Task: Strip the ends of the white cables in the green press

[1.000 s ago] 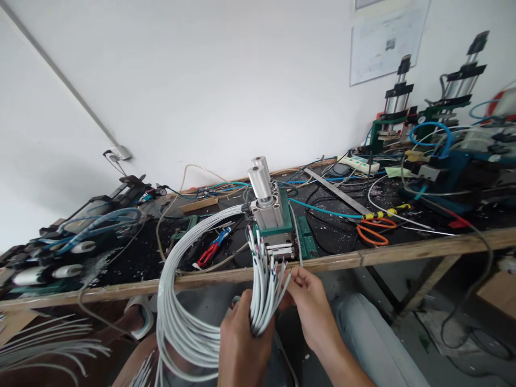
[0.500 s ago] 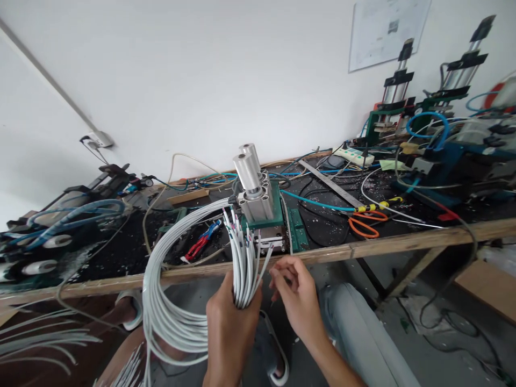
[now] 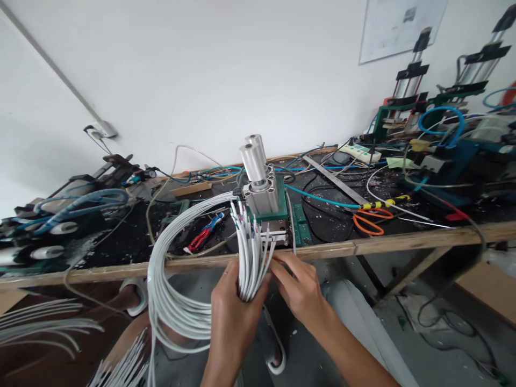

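My left hand (image 3: 234, 312) is closed round a thick bundle of white cables (image 3: 252, 258), their stripped ends pointing up and fanning out. The rest of the bundle loops down to the left as a coil (image 3: 169, 301). My right hand (image 3: 300, 290) is beside the bundle on its right, its fingers pinching one cable end at the edge of the fan. Both hands are just below the workbench's front edge (image 3: 342, 249). Right behind the cable ends stands a small pneumatic press (image 3: 262, 188) with two silver cylinders on a green base.
Orange scissors (image 3: 368, 223), red-and-blue pliers (image 3: 205, 234), a metal ruler (image 3: 330, 180) and a power strip (image 3: 358, 153) lie on the bench among hoses and wires. Taller presses (image 3: 407, 102) stand at the right. Cut cable pieces (image 3: 44, 325) lie lower left.
My right hand has closed in on the bundle and taken hold of one cable end. The bundle stays in my left hand. The camera has shifted slightly.
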Demonstrator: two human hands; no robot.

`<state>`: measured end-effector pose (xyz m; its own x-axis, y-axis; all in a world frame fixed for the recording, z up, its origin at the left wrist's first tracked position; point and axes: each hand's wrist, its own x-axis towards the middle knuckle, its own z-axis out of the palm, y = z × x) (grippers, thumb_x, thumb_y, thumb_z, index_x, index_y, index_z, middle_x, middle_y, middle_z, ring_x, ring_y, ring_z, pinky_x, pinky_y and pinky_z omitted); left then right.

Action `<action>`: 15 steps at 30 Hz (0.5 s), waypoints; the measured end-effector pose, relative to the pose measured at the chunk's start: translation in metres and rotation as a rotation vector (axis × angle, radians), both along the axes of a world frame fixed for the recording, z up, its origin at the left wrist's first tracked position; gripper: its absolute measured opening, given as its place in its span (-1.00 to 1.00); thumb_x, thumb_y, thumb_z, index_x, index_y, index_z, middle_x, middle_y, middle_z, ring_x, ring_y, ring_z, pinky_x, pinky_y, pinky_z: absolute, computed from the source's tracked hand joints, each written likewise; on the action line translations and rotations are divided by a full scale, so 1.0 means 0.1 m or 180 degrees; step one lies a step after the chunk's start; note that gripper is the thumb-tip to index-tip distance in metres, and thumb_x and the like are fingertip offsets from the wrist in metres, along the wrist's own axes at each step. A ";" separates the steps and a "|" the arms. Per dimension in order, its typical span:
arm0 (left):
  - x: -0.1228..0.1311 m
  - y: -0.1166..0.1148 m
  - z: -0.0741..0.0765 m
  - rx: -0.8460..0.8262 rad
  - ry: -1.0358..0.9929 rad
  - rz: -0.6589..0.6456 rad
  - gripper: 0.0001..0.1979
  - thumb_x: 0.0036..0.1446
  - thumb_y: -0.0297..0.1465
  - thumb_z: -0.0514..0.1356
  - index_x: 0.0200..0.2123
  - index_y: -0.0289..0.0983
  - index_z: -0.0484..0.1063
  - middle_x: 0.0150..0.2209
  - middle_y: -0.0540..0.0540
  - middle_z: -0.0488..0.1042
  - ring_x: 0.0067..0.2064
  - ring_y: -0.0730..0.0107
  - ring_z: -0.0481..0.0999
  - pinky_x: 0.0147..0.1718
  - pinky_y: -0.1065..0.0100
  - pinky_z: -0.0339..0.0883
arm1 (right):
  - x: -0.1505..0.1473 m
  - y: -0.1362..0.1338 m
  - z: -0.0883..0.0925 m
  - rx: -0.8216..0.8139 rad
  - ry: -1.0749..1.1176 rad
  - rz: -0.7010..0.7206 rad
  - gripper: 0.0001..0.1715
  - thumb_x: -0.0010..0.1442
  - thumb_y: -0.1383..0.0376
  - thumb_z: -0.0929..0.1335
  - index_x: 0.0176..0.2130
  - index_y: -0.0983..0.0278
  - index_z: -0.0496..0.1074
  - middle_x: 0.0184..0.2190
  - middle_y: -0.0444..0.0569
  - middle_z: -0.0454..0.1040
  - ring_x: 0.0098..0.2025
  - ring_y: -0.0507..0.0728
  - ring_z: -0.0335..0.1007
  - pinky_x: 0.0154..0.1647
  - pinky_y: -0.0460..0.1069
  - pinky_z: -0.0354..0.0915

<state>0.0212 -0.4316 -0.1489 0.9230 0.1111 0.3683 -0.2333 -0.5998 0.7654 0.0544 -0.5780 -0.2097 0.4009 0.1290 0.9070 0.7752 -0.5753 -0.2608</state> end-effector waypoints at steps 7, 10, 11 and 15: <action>-0.15 0.04 0.20 -0.0552 0.0049 0.0696 -0.61 0.07 -0.02 0.31 -0.38 -0.26 0.55 -0.65 0.08 0.37 -0.54 0.36 0.38 -0.48 0.39 0.32 | 0.01 -0.10 -0.05 -0.0242 0.0089 -0.0142 -0.58 0.33 0.59 0.25 0.09 0.35 0.45 -0.07 0.23 0.51 -0.03 0.21 0.54 -0.10 0.06 0.53; -0.16 0.05 0.24 -0.0455 -0.0019 0.0651 -0.62 0.08 -0.04 0.29 -0.47 -0.26 0.50 -0.66 0.07 0.37 -0.57 0.40 0.34 -0.50 0.40 0.33 | 0.03 -0.14 -0.07 -0.0323 0.0038 -0.0095 -0.56 0.33 0.59 0.25 0.12 0.36 0.43 0.01 0.28 0.49 0.08 0.26 0.50 -0.01 0.09 0.52; -0.16 0.05 0.23 -0.0434 -0.0005 0.0636 -0.62 0.08 -0.05 0.29 -0.48 -0.26 0.48 -0.66 0.07 0.37 -0.59 0.42 0.32 -0.53 0.42 0.30 | 0.03 -0.15 -0.06 -0.0350 0.0012 -0.0081 -0.57 0.32 0.60 0.26 0.12 0.37 0.43 0.02 0.29 0.49 0.10 0.26 0.49 0.02 0.10 0.52; -0.13 0.04 0.18 -0.0403 -0.0066 0.0541 -0.61 0.11 -0.05 0.29 -0.49 -0.26 0.46 -0.64 0.07 0.39 -0.56 0.43 0.34 -0.55 0.46 0.25 | 0.00 -0.18 0.06 -0.0422 -0.0042 -0.0061 -0.62 0.36 0.57 0.23 0.09 0.39 0.45 -0.02 0.28 0.53 0.07 0.25 0.52 0.06 0.10 0.51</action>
<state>0.0085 -0.4273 -0.1306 0.8794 0.3112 0.3602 -0.1533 -0.5311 0.8333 0.0541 -0.5956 -0.2040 0.3926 0.2405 0.8877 0.7665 -0.6189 -0.1713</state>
